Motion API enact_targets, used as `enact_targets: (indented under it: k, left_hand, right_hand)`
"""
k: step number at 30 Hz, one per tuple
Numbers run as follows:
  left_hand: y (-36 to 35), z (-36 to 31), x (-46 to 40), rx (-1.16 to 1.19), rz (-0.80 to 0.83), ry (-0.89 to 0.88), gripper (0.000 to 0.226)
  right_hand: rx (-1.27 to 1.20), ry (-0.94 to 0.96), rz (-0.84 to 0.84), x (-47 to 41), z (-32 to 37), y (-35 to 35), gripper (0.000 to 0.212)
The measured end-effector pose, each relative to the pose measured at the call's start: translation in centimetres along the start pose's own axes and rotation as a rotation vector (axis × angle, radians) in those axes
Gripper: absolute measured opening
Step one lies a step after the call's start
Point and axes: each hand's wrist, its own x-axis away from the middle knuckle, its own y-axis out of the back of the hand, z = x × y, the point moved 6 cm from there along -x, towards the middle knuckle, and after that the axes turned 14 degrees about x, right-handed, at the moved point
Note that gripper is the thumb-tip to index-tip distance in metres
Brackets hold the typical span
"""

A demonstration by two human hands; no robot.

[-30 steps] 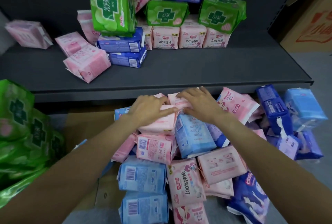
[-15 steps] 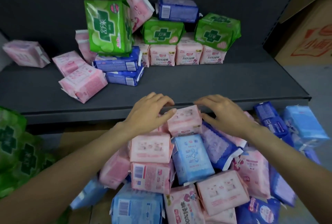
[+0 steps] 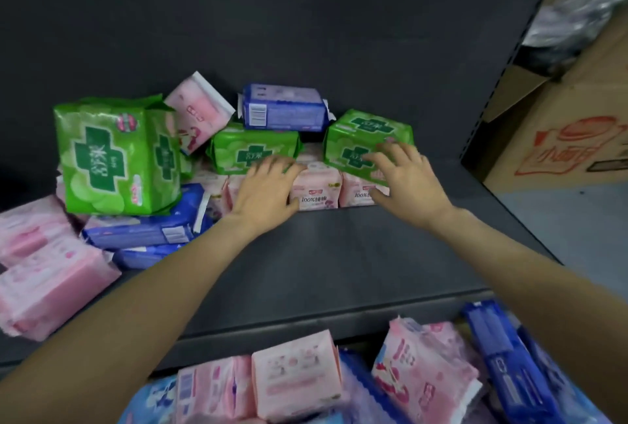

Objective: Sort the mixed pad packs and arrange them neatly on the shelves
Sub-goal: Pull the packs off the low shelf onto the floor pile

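Note:
My left hand (image 3: 268, 186) lies over a pink pack in the row of pink packs (image 3: 316, 189) at the back of the dark shelf (image 3: 339, 253), fingertips by the middle green pack (image 3: 248, 152). With fingers spread, my right hand (image 3: 407, 175) touches the right green pack (image 3: 360, 131) and the pink pack under it. Neither hand carries a pack. A dark blue pack (image 3: 282, 107) rests on the green ones. A tall green pack (image 3: 115, 158) stands on flat blue packs (image 3: 142, 226).
Loose pink packs (image 3: 51, 281) lie at the shelf's left end. Below the shelf's front edge is a mixed heap of pink packs (image 3: 295, 379) and dark blue packs (image 3: 509, 355). A cardboard box (image 3: 571, 138) stands to the right, beyond the shelf upright.
Both hands left the heap below and moved up and forward to the packs at the back of the shelf. The view tilted upward with them.

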Motion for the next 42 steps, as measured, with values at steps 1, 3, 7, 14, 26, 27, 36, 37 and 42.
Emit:
enact_targets:
  k: [1,3,7,14,26,27,36,37,42]
  left_hand:
    - [0.0,0.6,-0.7,-0.043,-0.043,-0.030,0.058]
    - [0.3,2.2,-2.0,-0.101,-0.148,-0.041,0.060]
    - [1.2,6.0,-3.9,-0.127,-0.185,0.046,0.061]
    - [0.0,7.7,-4.6,-0.213,-0.049,0.080,0.084]
    - [2.8,6.6,-4.9,-0.128,-0.129,0.019,0.032]
    - [3.4,6.6,-5.1,-0.100,-0.110,0.072,0.024]
    - [7.5,2.3,-1.0,0.105,-0.347,-0.146,0.008]
    - [7.4,1.6,0.0,0.107,-0.344,-0.180,0.008]
    - [6.4,-1.9,5.5,0.209,-0.308,-0.235,0.015]
  right_hand:
    - [0.035,-0.030,0.028,-1.1,-0.6,-0.9,0.064]
    - [0.076,-0.107,0.135,-3.1,-2.2,-2.8,0.083]
    - [0.156,-0.182,0.379,-6.9,-4.4,-5.7,0.101]
    - [-0.234,-0.275,0.294,-8.2,-4.5,-6.8,0.072]
    - [-0.180,-0.323,0.187,-0.7,0.4,-2.5,0.080]
    - [-0.234,-0.327,0.206,-0.5,0.7,-2.8,0.081]
    - [-0.294,-0.428,0.212,3.1,-0.6,1.4,0.087]
    - [-0.263,-0.415,0.206,4.4,-0.8,1.9,0.085]
    - [-0.236,-0.398,0.306,11.3,-0.5,2.3,0.084]
